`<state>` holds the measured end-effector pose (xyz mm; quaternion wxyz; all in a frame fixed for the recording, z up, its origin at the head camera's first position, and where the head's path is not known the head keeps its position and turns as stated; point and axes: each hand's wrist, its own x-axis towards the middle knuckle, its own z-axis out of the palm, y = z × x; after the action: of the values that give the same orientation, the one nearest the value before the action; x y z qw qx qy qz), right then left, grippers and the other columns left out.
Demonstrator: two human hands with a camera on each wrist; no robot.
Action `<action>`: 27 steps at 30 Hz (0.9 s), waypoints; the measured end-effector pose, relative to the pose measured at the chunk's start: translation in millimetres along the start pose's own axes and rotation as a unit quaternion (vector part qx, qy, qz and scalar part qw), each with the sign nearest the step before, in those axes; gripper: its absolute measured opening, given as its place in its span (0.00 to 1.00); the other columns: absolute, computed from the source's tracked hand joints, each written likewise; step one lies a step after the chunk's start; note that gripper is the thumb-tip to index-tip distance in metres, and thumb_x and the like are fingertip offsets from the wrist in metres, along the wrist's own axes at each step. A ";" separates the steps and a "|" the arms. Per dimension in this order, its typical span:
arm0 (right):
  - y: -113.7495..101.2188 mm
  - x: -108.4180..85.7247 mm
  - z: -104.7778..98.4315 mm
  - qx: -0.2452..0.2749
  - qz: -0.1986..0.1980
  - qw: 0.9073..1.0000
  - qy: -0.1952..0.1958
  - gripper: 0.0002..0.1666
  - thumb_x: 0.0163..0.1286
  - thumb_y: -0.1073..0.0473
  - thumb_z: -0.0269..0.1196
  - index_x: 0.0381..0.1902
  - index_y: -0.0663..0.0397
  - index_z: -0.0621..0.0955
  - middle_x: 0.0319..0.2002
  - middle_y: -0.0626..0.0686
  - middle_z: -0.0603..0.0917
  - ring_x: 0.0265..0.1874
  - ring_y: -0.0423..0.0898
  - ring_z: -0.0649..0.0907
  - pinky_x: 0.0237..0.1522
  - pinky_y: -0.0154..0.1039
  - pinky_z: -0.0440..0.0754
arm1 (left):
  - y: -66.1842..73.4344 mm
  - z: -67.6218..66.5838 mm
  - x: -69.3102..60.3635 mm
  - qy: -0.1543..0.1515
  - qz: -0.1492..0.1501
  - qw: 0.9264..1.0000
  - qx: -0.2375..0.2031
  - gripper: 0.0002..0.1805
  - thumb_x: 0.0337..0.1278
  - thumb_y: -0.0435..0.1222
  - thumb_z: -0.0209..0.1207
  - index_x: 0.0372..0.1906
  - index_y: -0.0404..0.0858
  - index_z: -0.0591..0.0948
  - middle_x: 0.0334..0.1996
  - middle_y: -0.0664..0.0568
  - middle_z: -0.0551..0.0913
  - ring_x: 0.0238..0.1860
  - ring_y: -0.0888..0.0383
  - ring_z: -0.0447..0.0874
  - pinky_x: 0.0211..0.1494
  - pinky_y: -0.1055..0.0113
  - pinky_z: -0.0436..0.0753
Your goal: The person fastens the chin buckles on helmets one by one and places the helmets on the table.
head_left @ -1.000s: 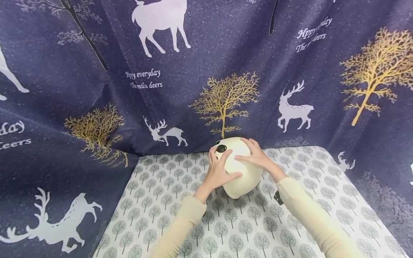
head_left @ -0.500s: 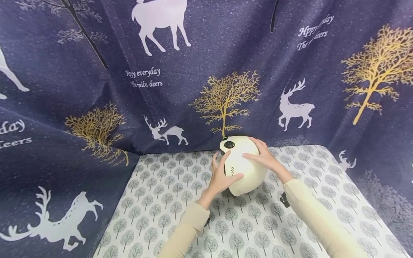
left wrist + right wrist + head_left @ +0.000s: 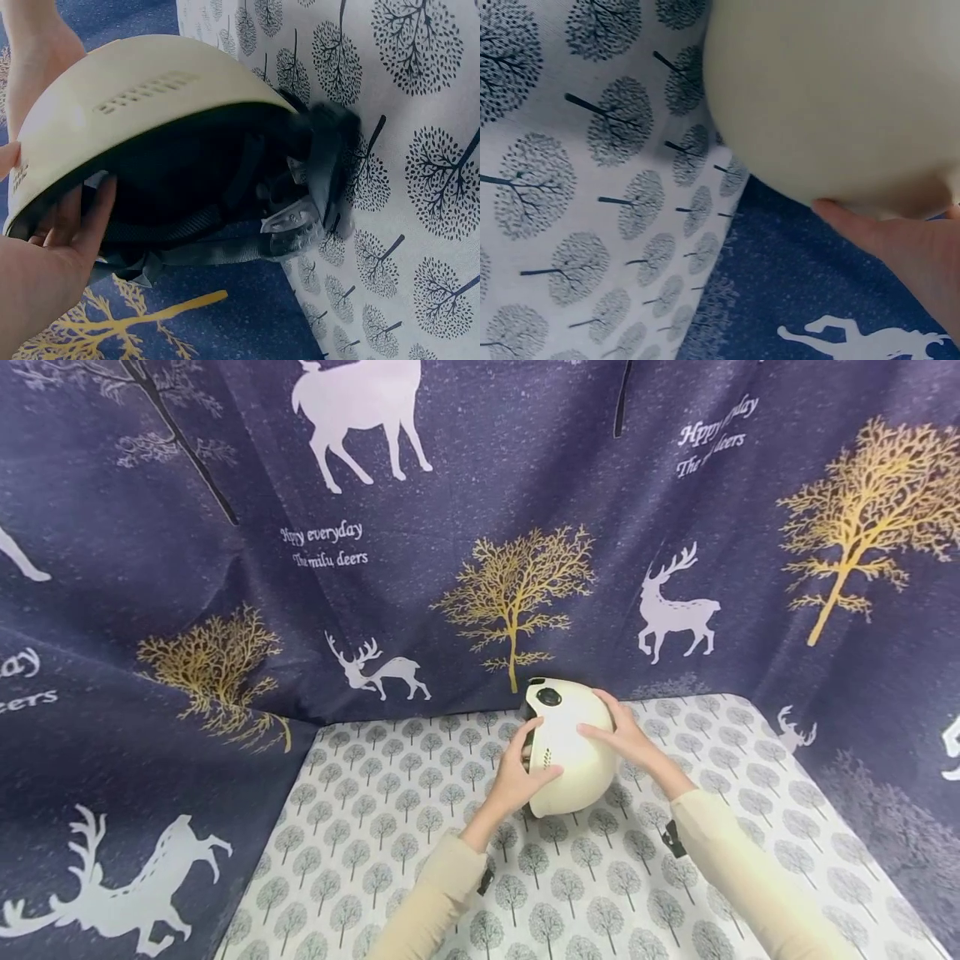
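Both hands hold a cream helmet point(image 3: 577, 768) near the back of the table. Its dark opening faces left, and a round black part point(image 3: 549, 697) sits on the shell. My left hand point(image 3: 516, 781) grips the rim, thumb outside; the left wrist view shows its fingers inside the helmet point(image 3: 165, 94). Also there, a dark strap point(image 3: 330, 154) and a clear plastic-wrapped piece point(image 3: 289, 221) hang from the opening. My right hand point(image 3: 630, 742) holds the shell's right side, thumb and fingers spread over the curve. Most of its fingers are hidden behind the shell.
The table wears a white cloth with grey trees point(image 3: 390, 835). A dark blue curtain point(image 3: 450, 602) with deer and golden trees hangs behind and at both sides. Small black devices, one near the right sleeve point(image 3: 750, 877), show beneath the wrists.
The helmet has shifted right and turned, showing more of its round black part and vent holes. Both hands have moved right with it, the left fingers now reaching inside the rim.
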<state>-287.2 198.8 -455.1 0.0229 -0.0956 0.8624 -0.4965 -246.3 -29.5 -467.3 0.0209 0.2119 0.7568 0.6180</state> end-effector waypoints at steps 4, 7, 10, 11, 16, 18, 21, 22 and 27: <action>2.3 0.5 6.5 -0.002 0.007 1.000 -0.008 0.52 0.67 0.43 0.60 0.79 0.46 0.46 0.75 0.70 0.48 0.72 0.72 0.53 0.66 0.75 0.57 | 21.2 -7.3 -10.5 0.000 -0.011 1.000 0.001 0.44 0.52 0.28 0.65 0.74 0.42 0.59 0.50 0.31 0.83 0.44 0.39 0.87 0.43 0.69 0.87; 3.0 1.9 13.1 0.018 0.002 1.000 -0.017 0.52 0.68 0.43 0.59 0.79 0.47 0.45 0.75 0.69 0.46 0.72 0.72 0.55 0.67 0.74 0.58 | 33.3 -13.8 -16.8 0.004 -0.014 1.000 0.007 0.43 0.51 0.28 0.65 0.73 0.41 0.61 0.48 0.31 0.84 0.42 0.43 0.88 0.42 0.69 0.87; 3.4 2.7 21.1 0.064 -0.002 0.997 -0.043 0.51 0.70 0.46 0.58 0.79 0.50 0.43 0.76 0.69 0.46 0.71 0.72 0.58 0.66 0.70 0.64 | 37.5 -20.9 -20.3 0.005 -0.008 1.000 0.026 0.41 0.51 0.28 0.65 0.72 0.40 0.63 0.47 0.33 0.85 0.39 0.49 0.88 0.41 0.70 0.86; 3.6 2.8 23.7 0.079 -0.001 0.995 -0.053 0.50 0.71 0.46 0.57 0.79 0.51 0.42 0.76 0.68 0.46 0.71 0.72 0.59 0.66 0.68 0.67 | 38.3 -23.4 -21.2 0.006 -0.004 0.999 0.036 0.41 0.51 0.28 0.65 0.72 0.40 0.63 0.46 0.33 0.85 0.38 0.51 0.87 0.40 0.70 0.85; 2.5 3.2 35.7 0.109 0.017 0.991 -0.079 0.49 0.73 0.46 0.54 0.79 0.49 0.40 0.77 0.67 0.44 0.72 0.71 0.59 0.66 0.63 0.70 | 42.1 -35.8 -23.8 -0.002 0.004 0.998 0.064 0.39 0.52 0.29 0.65 0.71 0.40 0.64 0.48 0.36 0.85 0.40 0.52 0.85 0.41 0.70 0.83; 0.3 4.4 39.3 0.104 0.017 0.992 -0.073 0.50 0.72 0.44 0.54 0.79 0.48 0.40 0.77 0.66 0.44 0.72 0.71 0.59 0.67 0.63 0.69 | 43.2 -40.0 -23.5 -0.004 0.003 0.998 0.064 0.40 0.52 0.28 0.65 0.71 0.40 0.64 0.49 0.35 0.84 0.42 0.49 0.85 0.41 0.71 0.84; -2.1 5.0 43.5 0.099 0.014 0.993 -0.064 0.50 0.72 0.44 0.54 0.79 0.48 0.41 0.77 0.66 0.44 0.72 0.72 0.59 0.67 0.64 0.68 | 44.5 -45.0 -23.7 -0.011 -0.003 0.998 0.061 0.40 0.52 0.28 0.65 0.71 0.39 0.64 0.51 0.34 0.84 0.45 0.43 0.86 0.42 0.70 0.85; -2.4 4.6 44.8 0.098 0.012 0.993 -0.064 0.50 0.72 0.44 0.54 0.79 0.50 0.40 0.77 0.66 0.43 0.72 0.72 0.59 0.67 0.64 0.69 | 44.9 -46.3 -24.1 -0.015 -0.006 0.998 0.061 0.40 0.52 0.28 0.65 0.71 0.39 0.64 0.51 0.34 0.84 0.45 0.42 0.86 0.42 0.70 0.85; -1.3 1.7 44.0 0.097 0.008 0.993 -0.066 0.49 0.72 0.48 0.54 0.78 0.54 0.41 0.77 0.68 0.45 0.71 0.72 0.61 0.66 0.63 0.71 | 44.0 -48.0 -23.9 -0.034 -0.013 0.998 0.061 0.40 0.52 0.28 0.65 0.72 0.40 0.64 0.51 0.34 0.83 0.45 0.44 0.86 0.43 0.70 0.85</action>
<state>-282.7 160.4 -476.2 0.0927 -0.1183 0.8074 -0.5706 -225.7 -75.9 -420.0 0.0415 0.2241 0.7943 0.5631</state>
